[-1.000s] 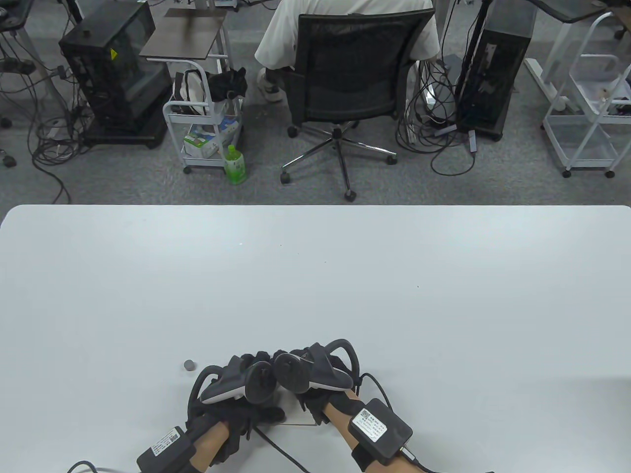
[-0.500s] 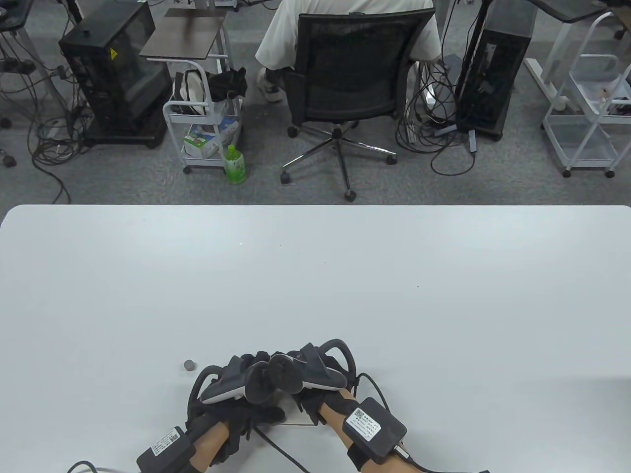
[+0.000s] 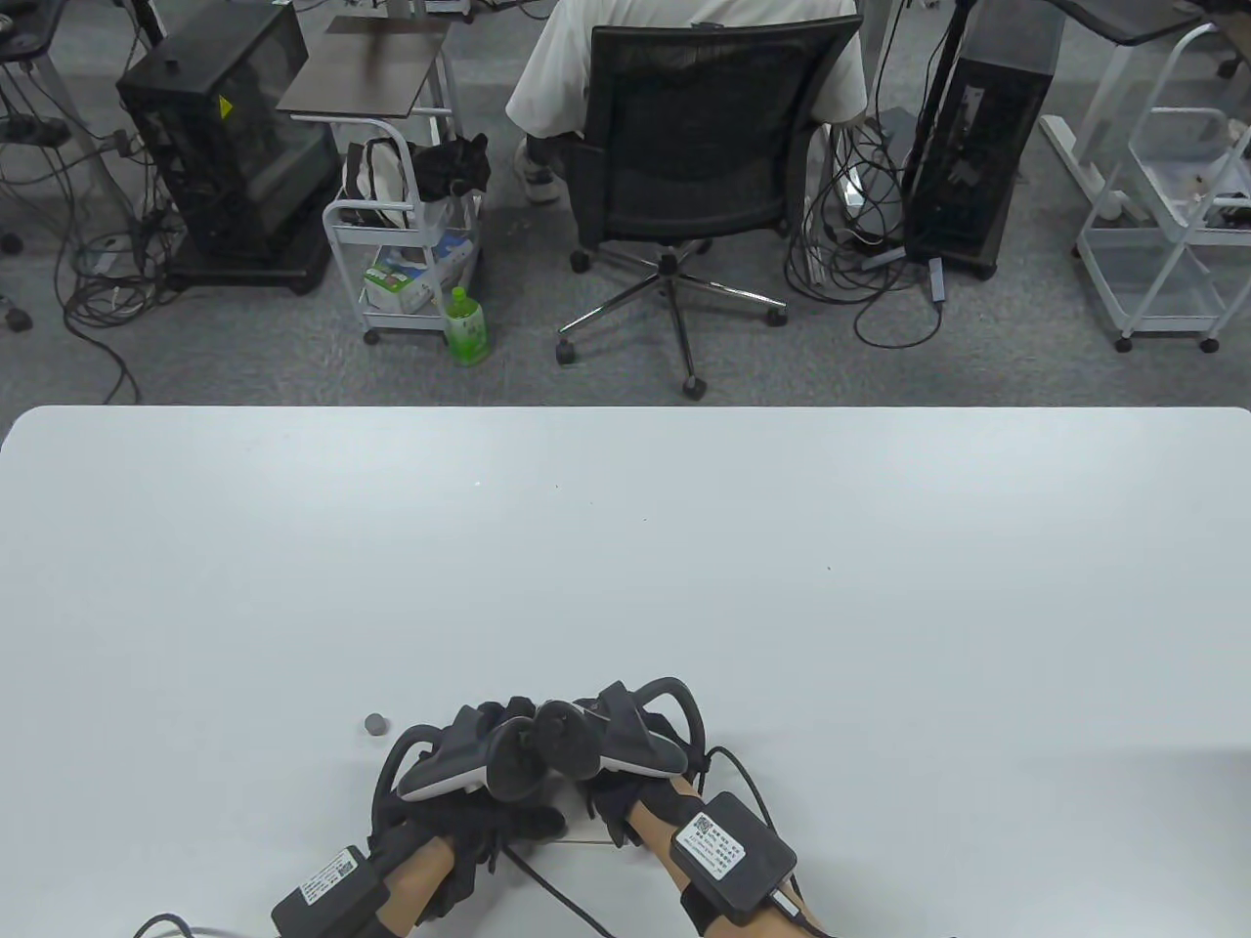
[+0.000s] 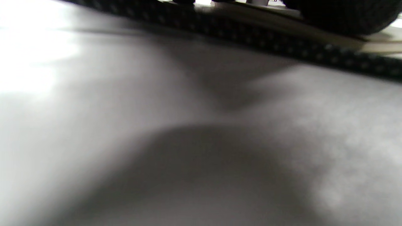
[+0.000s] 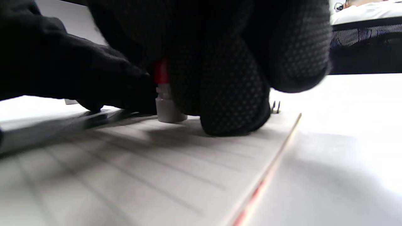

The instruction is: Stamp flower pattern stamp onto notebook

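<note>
The right hand [image 5: 207, 78] grips the flower stamp [image 5: 166, 103], its base pressed on the notebook [image 5: 150, 175]. The left hand [image 3: 489, 772] lies beside it, its grasp apparently hidden. A grey cap [image 3: 374, 724] sits left of the notebook.

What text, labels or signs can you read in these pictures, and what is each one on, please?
None can be read.
White label with a QR code on the right wrist box: too small.
White label on the left wrist box: too small.
Yellow warning sticker on the black cabinet: no legible words.

Red-and-grey stamp [image 5: 164, 94] — white, grey-lined notebook [image 5: 163, 169]
</note>
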Demonstrator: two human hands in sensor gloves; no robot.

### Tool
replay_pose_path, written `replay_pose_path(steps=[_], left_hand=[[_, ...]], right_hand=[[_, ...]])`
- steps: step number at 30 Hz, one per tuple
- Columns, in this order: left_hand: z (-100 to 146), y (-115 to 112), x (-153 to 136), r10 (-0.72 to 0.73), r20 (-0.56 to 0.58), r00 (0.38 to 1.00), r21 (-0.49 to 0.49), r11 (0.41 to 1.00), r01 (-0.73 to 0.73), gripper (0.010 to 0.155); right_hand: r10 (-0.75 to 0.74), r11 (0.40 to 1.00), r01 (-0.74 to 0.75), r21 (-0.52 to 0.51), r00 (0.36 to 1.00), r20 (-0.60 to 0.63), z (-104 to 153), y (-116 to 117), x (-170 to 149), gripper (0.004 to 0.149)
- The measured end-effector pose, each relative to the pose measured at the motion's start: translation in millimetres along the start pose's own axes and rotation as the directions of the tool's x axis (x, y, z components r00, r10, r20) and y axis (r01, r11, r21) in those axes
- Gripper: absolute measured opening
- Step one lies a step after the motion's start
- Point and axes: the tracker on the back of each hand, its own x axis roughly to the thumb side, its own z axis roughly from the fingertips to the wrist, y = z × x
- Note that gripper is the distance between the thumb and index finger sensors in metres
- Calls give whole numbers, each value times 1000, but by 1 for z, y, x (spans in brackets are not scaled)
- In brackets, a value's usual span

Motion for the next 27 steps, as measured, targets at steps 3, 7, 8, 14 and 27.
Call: replay_pose_path(steps=[3, 7, 8, 14, 27], left_hand=[[0, 0, 1, 0, 0, 1000, -1, 1000, 0, 97], [0, 0, 1, 0, 0, 1000, -1, 1000, 0, 97], [0, 0, 1, 1, 1, 1000, -1, 1000, -1, 97], [0, 0, 1, 1, 1, 1000, -2, 1000, -1, 97], [-1, 0, 1, 1, 0, 1000, -2, 1000, -1, 97]], right_hand=[[-13, 1000, 13, 6, 1000, -1, -1, 1, 0, 44], [-24, 1000, 24, 3, 1000, -3, -2, 2, -2, 44], [-19, 1000, 19, 1, 1000, 1, -2, 2, -2, 44], [-16, 1000, 17, 22, 1000, -9, -1, 1, -1, 45], [-27, 1000, 27, 2, 1000, -7, 0, -4, -4, 45]])
